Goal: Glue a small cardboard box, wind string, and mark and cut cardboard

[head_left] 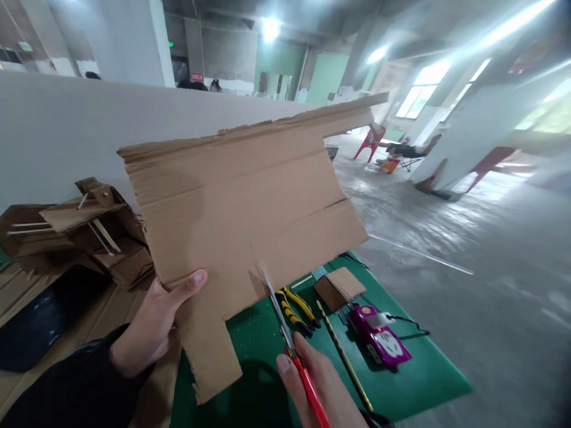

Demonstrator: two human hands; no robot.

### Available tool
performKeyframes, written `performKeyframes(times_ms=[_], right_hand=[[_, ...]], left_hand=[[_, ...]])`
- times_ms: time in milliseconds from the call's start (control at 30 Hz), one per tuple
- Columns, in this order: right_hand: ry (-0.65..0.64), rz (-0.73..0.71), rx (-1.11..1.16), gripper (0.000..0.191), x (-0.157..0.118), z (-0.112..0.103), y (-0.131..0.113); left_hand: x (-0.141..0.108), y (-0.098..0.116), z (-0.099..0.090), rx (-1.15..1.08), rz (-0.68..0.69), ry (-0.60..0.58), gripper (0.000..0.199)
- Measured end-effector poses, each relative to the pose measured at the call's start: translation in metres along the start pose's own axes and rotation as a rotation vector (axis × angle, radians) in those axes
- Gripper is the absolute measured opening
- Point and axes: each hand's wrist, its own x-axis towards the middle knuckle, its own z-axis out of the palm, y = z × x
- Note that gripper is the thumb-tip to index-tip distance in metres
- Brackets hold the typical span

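A large flat piece of brown cardboard [247,197] with uneven, notched edges is held up and tilted over the table. My left hand [152,314] grips its left edge, the thumb lying across the front face. In my right hand [316,377] is a pair of scissors [283,318] with red handles, the fingers closed round them. Their blades meet the lower edge of the cardboard, where a short slit runs upward from the tip. Part of the blades is hidden by the sheet.
On the green tabletop [416,385] lie yellow-and-black pliers [296,308], a small cardboard block [340,284], a thin yellow stick [343,353] and a purple power strip [378,339]. A cardboard construction with white rods [97,225] stands left, near a dark panel [48,316]. Farther off are red chairs [371,141].
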Motion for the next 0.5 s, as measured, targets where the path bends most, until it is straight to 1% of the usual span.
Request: performKeyframes(times_ms=[100,267,500], right_hand=[[-0.021,-0.018,-0.011,0.053,0.0001,0.0001,-0.0003],[-0.067,0.047,-0.018,0.05,0.0014,0.0008,-0.0002],[-0.174,0.024,0.035,0.047,0.005,0.0017,0.0087]], left_hand=[[-0.0012,0.0016,0.0018,0.022,-0.005,0.02,0.049],[-0.0027,0.0031,0.0033,0.026,-0.015,0.011,0.05],[-0.0019,0.0018,0.003,0.007,-0.037,0.017,0.051]])
